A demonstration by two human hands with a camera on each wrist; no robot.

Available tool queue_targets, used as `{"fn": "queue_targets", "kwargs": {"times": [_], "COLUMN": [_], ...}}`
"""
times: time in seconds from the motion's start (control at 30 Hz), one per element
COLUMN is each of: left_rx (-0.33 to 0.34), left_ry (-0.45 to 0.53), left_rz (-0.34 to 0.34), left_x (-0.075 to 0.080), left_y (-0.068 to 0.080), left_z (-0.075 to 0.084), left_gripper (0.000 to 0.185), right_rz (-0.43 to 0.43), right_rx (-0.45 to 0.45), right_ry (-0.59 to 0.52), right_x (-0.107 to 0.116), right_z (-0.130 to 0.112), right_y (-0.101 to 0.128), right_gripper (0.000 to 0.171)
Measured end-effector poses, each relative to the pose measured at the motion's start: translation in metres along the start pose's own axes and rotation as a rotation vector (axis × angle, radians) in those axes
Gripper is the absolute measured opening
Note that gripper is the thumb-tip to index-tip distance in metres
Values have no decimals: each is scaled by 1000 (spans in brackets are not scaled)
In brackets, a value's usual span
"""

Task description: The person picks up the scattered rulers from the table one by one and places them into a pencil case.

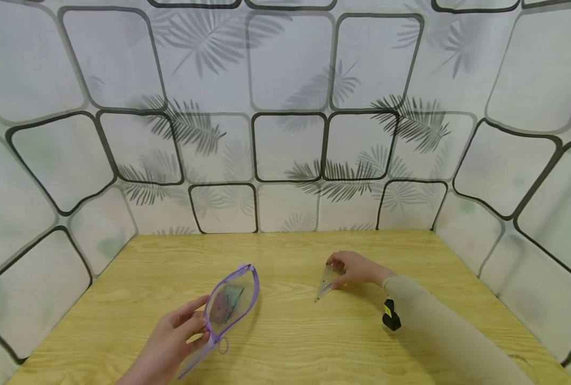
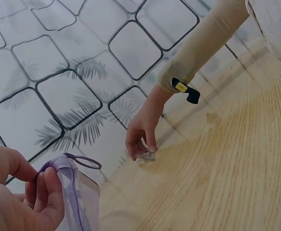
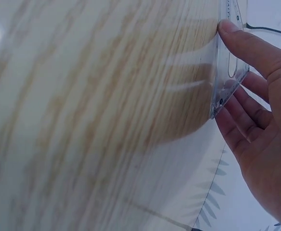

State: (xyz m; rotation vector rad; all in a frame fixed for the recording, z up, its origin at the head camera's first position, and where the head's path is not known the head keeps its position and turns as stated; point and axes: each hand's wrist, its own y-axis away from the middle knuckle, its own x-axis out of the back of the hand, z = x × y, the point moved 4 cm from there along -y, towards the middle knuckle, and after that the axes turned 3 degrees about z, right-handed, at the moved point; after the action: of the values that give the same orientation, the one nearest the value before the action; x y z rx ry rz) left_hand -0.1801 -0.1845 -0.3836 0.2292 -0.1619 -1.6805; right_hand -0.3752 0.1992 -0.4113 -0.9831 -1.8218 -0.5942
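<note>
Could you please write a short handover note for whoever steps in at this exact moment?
Left hand: grips the purple-edged clear pouch, raised off the wooden table, with something coloured already inside.
Right hand: pinches the clear set square, tilted up on its edge, its tip on the table.
Done: set square picked up at one end.
Left: the set square is still outside the pouch, well to its right.

No text, label, brand or number can be read in any view. The clear triangular ruler (image 3: 229,57) carries fine scale marks along its edge, but they are too small and blurred to make out.
</note>
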Motion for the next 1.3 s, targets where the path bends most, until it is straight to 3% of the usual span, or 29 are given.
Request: {"fn": "queue_targets", "kwargs": {"times": [0.2,0.5,1.3], "left_rx": [30,53,30], "left_ry": [42,53,40], "left_rz": [4,69,51], "left_x": [2,-3,-6], "left_y": [3,4,1], "left_z": [-3,-3,-4], "left_gripper": [65,61,62], "right_rz": [0,-3,4], "right_rx": [0,6,67], "right_ry": [6,22,-119], "right_x": [0,0,2], "right_z": [3,1,-1], "right_y": [2,6,23], "right_gripper": [55,53,40]}}
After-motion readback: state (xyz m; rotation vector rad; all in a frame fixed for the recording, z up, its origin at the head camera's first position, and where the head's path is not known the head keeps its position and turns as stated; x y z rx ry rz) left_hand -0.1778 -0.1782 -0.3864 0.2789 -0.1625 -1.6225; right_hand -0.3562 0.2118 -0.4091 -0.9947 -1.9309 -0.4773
